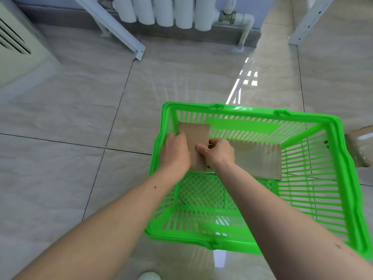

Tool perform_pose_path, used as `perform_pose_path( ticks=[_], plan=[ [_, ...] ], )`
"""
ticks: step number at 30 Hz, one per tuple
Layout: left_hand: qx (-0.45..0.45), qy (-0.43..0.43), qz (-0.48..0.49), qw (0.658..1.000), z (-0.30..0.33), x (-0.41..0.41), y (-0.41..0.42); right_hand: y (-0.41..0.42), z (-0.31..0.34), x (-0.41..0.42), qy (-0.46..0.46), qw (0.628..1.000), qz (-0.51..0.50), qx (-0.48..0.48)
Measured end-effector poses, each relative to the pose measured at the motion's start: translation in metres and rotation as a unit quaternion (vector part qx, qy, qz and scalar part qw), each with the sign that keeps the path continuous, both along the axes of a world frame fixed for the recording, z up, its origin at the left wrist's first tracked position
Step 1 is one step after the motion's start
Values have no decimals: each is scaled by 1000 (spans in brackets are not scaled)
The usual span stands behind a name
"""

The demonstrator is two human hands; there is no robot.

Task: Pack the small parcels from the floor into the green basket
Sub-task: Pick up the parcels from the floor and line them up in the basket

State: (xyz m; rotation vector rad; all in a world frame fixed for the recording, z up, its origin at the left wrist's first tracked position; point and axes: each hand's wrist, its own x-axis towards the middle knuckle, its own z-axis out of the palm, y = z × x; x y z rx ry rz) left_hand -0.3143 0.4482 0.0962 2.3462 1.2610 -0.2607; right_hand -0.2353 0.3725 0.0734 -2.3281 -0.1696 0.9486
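A bright green slatted plastic basket (pixel 341 168) stands on the tiled floor at centre right. Inside its far left corner, both hands hold one small brown cardboard parcel (pixel 196 138) on edge. My left hand (pixel 176 151) grips its left side and my right hand (pixel 219 153) grips its right side. A second, flatter brown parcel (pixel 260 160) lies on the basket's bottom just right of my right hand. Another brown parcel (pixel 361 146) sits on the floor outside the basket's right wall, partly cut off by the frame.
A white radiator (pixel 165 11) lines the far wall. Two white metal legs (pixel 121 31) (pixel 308 19) slant down to the floor. A pale cabinet with vents (pixel 22 49) stands at the far left. A white shoe tip (pixel 149 276) shows at the bottom edge.
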Motion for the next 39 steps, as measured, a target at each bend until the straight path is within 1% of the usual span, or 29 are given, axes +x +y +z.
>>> perform_pose_path(
  ticks=[3,7,12,16,20,24,26,29,33,36,39],
  plan=[
    [6,-2,-15,1000,-8,1,-1,5,-8,-1,-7,1000,6,1],
    [34,-8,-86,996,-14,-1,-3,9,-14,0,-8,1000,-5,7],
    [14,-21,-77,997,-9,1,-5,5,-8,-2,-12,1000,2,-2],
    [17,-30,-52,998,14,-4,-9,-13,20,-1,10,1000,-8,4],
    [-24,-31,13,999,76,0,-25,-47,76,-1,7,1000,-28,8],
    [-70,-63,98,991,153,13,-43,-86,151,4,1,998,-64,12],
    [-83,-74,116,987,193,22,-56,-106,191,8,-7,996,-87,15],
    [-97,-87,106,986,250,36,-79,-136,250,14,-16,991,-133,20],
    [-124,-97,69,985,316,56,-117,-175,316,22,-19,979,-199,39],
    [-143,-95,24,985,353,73,-151,-208,354,30,-18,970,-237,44],
    [-156,-86,-24,984,377,92,-189,-247,383,41,-19,963,-267,39]
  ],
)
